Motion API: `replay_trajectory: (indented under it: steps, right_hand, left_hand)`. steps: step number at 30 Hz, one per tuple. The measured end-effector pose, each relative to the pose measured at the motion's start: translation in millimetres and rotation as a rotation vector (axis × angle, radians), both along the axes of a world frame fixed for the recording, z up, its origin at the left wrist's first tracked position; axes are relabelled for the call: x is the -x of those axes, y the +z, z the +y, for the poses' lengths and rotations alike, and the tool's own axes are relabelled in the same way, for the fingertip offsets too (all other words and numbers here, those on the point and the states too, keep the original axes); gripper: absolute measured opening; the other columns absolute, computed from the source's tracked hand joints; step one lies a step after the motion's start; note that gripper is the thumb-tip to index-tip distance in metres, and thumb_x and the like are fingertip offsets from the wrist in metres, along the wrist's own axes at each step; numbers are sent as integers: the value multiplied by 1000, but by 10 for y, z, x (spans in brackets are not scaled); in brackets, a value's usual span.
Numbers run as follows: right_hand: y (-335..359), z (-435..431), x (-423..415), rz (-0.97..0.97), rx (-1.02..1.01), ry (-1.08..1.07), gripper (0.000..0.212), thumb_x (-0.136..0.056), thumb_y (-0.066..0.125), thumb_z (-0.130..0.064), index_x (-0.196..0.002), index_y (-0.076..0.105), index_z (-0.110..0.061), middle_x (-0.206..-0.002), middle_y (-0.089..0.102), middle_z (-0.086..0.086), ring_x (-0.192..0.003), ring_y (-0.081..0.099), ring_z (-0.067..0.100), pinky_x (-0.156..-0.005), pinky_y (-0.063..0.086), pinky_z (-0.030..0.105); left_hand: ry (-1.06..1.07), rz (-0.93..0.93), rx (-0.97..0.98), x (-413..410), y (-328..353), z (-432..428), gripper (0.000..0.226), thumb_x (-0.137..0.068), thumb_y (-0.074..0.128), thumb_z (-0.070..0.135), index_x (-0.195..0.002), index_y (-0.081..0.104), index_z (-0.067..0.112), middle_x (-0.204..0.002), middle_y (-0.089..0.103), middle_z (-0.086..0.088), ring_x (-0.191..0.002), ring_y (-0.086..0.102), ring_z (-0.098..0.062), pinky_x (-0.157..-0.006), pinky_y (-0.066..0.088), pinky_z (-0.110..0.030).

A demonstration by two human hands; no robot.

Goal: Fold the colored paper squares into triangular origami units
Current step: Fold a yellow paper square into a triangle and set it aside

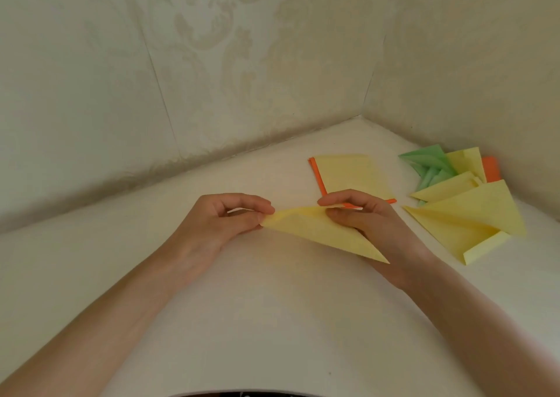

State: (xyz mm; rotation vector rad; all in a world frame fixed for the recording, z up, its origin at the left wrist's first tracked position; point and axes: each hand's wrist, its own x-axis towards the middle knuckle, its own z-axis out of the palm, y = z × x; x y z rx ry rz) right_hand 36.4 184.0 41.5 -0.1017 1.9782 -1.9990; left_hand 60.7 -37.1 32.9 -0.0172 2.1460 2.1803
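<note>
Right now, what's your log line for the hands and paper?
left hand: pinches yellow paper corner | right hand: pinches its top edge | flat stack: beyond hands | folded pile: far right

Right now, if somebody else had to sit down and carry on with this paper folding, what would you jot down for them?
Left hand pinches the left corner of the yellow folded paper. Right hand pinches its upper edge, over the white table.
The stack of flat squares, yellow on top and orange beneath, lies just beyond the right hand.
Done: green folded pieces, yellow folded pieces and an orange piece lie piled at the far right by the wall.
Left: finish the held sheet, already a triangle shape, then fold the stack.
</note>
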Motion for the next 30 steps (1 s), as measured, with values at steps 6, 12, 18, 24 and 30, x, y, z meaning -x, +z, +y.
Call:
replay_trajectory:
  steps: [6,12,18,24,30]
  right_hand:
    - [-65,-48,-29,141,-13,-14,37,-91,46,6,-79,69,-20,-65,57,1,-58,44,13,-52,34,21]
    - [-51,-60,-62,260,-94,-16,39,-89,44,8,-72,67,-18,-68,54,-1,-60,44,11,-53,34,17]
    - [1,-18,-45,242,-131,88,11,-83,65,-25,-81,62,-16,-71,49,8,-63,47,15,-57,36,23]
    - [28,-120,-101,312,-443,169,12,-73,78,-22,-79,68,-24,-76,66,-10,-64,57,-2,-59,44,15]
    - [52,-22,-55,219,-330,234,13,-89,62,-13,-85,74,-16,-82,72,-5,-76,65,5,-67,50,18]
  left_hand:
    - [3,19,-62,-13,24,22,10,-69,67,17,-71,77,13,-90,73,-7,-90,67,-14,-79,53,-20]
    - [-63,-101,43,-7,7,-1,29,-60,74,16,-88,68,9,-77,69,-8,-74,65,-17,-77,56,-28]
    - [-107,-78,128,-11,45,-9,17,-72,72,1,-87,69,8,-73,68,-3,-69,63,-10,-64,53,-18]
    - [-210,-47,241,-59,54,45,15,-76,76,4,-83,75,16,-73,68,-1,-69,64,-8,-64,50,-16]
    - [-257,-33,258,-36,13,30,16,-81,67,2,-88,76,13,-90,73,-8,-83,68,-14,-74,53,-18]
